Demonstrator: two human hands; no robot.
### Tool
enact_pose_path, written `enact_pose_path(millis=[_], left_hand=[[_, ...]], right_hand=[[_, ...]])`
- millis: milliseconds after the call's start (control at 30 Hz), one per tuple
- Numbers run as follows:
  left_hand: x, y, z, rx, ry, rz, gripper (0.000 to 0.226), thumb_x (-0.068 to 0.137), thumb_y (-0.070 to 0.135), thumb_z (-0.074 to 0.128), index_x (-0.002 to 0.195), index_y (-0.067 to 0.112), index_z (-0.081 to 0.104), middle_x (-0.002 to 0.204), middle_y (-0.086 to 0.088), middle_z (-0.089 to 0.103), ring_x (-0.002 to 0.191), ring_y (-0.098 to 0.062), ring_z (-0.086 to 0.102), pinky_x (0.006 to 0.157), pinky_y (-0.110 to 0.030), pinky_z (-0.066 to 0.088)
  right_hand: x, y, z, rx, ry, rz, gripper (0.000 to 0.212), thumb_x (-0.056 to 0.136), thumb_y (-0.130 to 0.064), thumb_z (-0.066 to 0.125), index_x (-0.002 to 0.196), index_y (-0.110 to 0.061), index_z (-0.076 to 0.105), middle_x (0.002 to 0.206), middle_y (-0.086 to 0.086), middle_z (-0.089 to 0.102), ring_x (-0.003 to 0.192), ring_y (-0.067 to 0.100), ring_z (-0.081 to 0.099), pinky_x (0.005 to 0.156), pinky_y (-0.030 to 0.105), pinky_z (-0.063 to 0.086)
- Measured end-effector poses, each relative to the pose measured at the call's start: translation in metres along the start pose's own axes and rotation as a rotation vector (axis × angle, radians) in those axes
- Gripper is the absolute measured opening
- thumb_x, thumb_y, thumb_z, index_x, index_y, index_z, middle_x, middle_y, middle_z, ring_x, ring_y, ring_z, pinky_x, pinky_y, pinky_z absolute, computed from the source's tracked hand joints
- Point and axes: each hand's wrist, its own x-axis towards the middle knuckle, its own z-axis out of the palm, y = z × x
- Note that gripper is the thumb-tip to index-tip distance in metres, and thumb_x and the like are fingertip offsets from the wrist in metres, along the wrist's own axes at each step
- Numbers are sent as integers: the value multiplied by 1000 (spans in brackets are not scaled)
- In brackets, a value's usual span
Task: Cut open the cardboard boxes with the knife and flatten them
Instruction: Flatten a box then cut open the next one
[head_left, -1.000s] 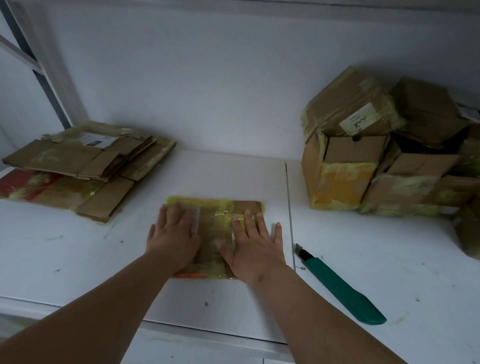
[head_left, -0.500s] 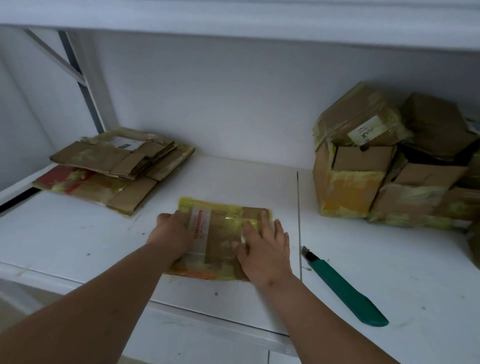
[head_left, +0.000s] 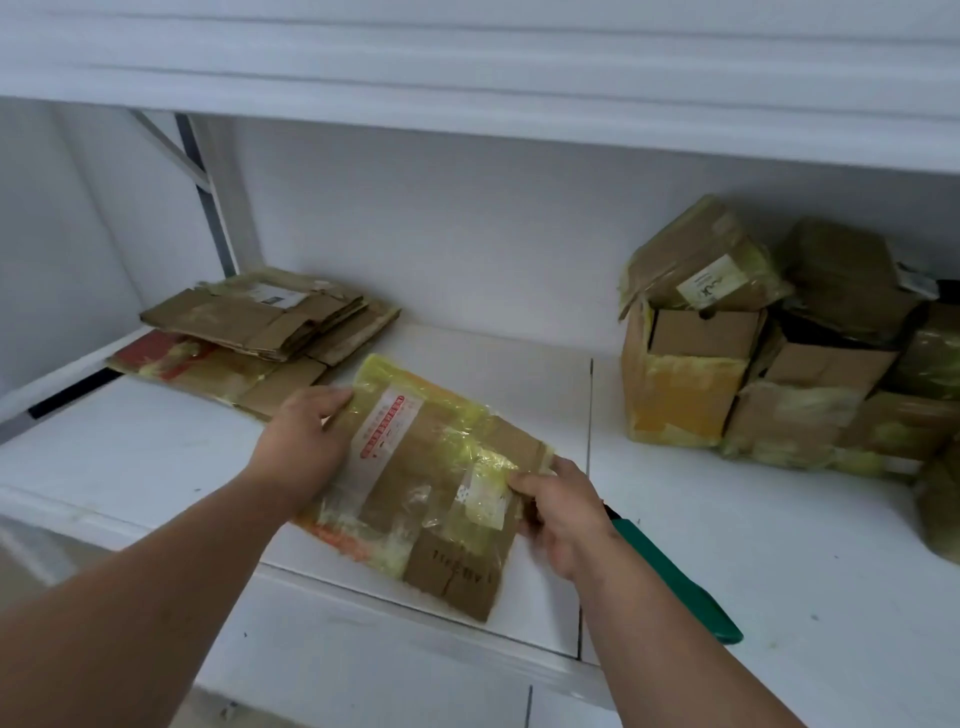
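Lifted off the shelf, the flattened, yellow-taped box is gripped by both hands' fingers.

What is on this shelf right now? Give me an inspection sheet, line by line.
Surface: white shelf, scuffed, with a seam down the middle.
Job's things: flattened box wrapped in yellow tape, lifted at an angle; green knife lying on the shelf, partly behind the right forearm; stack of flattened cardboard back left; pile of uncut boxes back right.
Clutter: nothing seen.
Hands: left hand grips the box's left edge; right hand grips its right edge.
Cables: nothing seen.
Surroundings: white back wall, upper shelf overhead.
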Motion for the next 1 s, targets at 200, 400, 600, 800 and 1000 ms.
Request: enact_pose_path(millis=[200,400,600,800,1000], left_hand=[[-7,-11,-15,204,38,-39,64,89,26,66,148,24,41,153,2,33,125,-24,49,97,-37,47],[-18,-12,-28,20,96,-319,94,78,58,71,153,29,22,152,-8,25,136,-35,32,104,-48,40],[4,-20,-32,-581,-274,-354,84,86,5,72,146,43,28,109,-8,70,92,-27,72,80,-44,59],[58,-45,-62,-538,-141,-146,86,83,-18,51,119,60,48,103,8,71,97,-17,69,75,-38,59],[115,-73,-109,-111,31,-40,66,92,6,52,148,34,29,106,4,61,88,-18,61,66,-30,51]], right_hand=[[0,7,7,97,-26,-106,27,92,5,60,112,-13,56,95,9,68,78,21,64,59,27,54],[6,9,33,312,10,-151,40,88,10,62,118,-16,57,105,14,67,79,21,67,58,30,57],[12,3,84,419,-69,-153,41,89,7,65,125,-9,54,102,12,67,73,18,67,52,25,55],[25,-16,135,348,-177,-246,24,92,-5,66,115,-7,61,103,11,74,85,22,71,80,35,59],[45,-29,195,83,-13,-347,19,97,-8,58,115,-15,55,90,12,70,72,21,63,66,33,52]])
